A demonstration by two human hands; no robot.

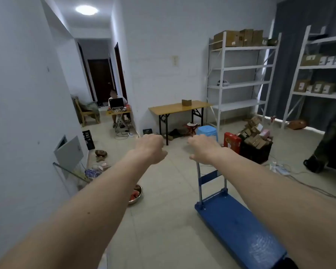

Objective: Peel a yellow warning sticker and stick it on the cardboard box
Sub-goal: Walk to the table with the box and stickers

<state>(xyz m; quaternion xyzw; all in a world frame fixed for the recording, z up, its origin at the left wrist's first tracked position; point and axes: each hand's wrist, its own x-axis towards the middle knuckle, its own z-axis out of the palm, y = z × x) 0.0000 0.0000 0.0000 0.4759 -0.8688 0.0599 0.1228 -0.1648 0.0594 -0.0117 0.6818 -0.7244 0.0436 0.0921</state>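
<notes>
Both my arms stretch forward across the room. My left hand (151,147) and my right hand (203,147) hang with the fingers curled down, backs toward me, and I see nothing in either. A small cardboard box (186,102) stands on a wooden folding table (175,109) against the far wall, well beyond both hands. No yellow sticker shows anywhere in view.
A blue platform trolley (235,224) stands on the floor under my right arm. A blue stool (207,130), a crate of boxes (255,142), white shelving (242,74) and floor cables lie to the right. A metal bowl (137,194) sits left. A person works at a laptop (116,103) in the hallway.
</notes>
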